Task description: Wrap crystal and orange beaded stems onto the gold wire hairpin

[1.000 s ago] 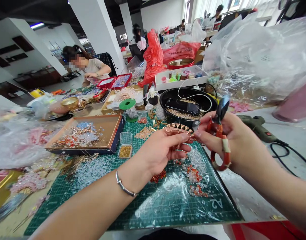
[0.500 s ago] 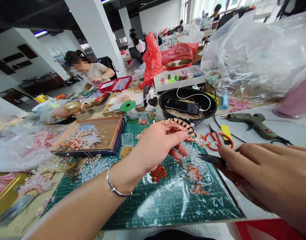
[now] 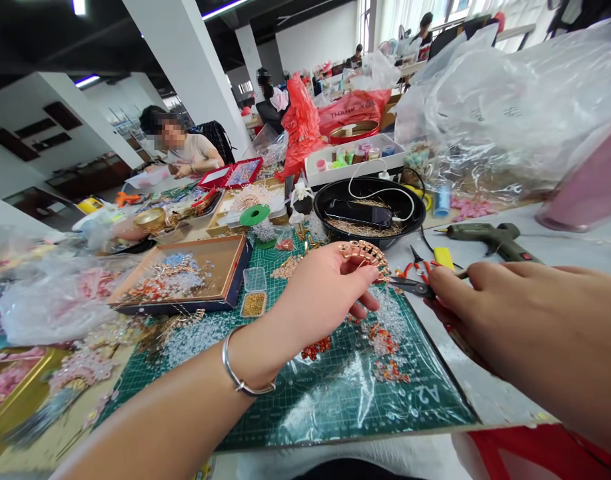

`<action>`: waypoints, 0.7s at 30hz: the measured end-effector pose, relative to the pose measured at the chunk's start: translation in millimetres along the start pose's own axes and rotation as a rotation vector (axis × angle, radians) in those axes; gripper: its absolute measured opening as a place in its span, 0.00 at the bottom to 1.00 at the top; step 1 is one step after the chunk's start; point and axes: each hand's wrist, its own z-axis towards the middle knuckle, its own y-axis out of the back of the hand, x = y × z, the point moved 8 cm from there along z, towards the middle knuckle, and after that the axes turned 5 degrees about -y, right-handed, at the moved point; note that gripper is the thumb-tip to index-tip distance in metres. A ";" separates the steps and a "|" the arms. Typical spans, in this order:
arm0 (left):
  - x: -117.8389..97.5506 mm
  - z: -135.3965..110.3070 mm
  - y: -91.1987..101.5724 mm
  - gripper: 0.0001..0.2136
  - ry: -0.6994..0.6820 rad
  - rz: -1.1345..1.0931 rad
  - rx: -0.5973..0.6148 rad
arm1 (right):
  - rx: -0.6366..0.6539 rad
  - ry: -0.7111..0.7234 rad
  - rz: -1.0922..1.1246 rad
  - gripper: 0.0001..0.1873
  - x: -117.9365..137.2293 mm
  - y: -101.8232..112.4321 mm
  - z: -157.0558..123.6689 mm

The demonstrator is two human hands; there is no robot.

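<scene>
My left hand point(image 3: 330, 290) is closed around a curved gold-coloured metal ornament point(image 3: 368, 252), pinching it between thumb and fingers above the cutting mat. My right hand point(image 3: 515, 313) grips a pair of pliers point(image 3: 414, 287) with dark, pointed jaws. The plier tips are at the right end of the ornament; whether they touch it I cannot tell. Below the hands, the green cutting mat point(image 3: 335, 413) bears orange beads point(image 3: 316, 348), partly hidden by my left wrist, and clear beads point(image 3: 390, 313).
Behind the hands stands a black bowl point(image 3: 418, 217) holding a phone point(image 3: 358, 213). A glue gun point(image 3: 500, 240) and red-handled pliers point(image 3: 419, 265) lie to the right. At left are a shallow bead box point(image 3: 240, 277) and a small container of gold beads point(image 3: 254, 305). A co-worker point(image 3: 192, 150) sits further back.
My right hand has moved up and left, bringing the plier tips to the ornament. The left hand has turned the ornament slightly and still holds it. The view has shifted a little.
</scene>
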 end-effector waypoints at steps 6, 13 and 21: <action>0.0 1.9 -2.7 0.03 -0.026 0.076 -0.021 | 0.051 -0.034 0.018 0.09 2.8 9.2 11.0; 0.9 8.8 0.1 0.03 -0.032 0.085 -0.016 | 0.066 0.028 0.036 0.15 8.3 13.4 21.3; 3.0 19.8 5.2 0.03 -0.001 0.102 0.016 | 0.212 0.040 0.074 0.17 5.6 4.9 32.7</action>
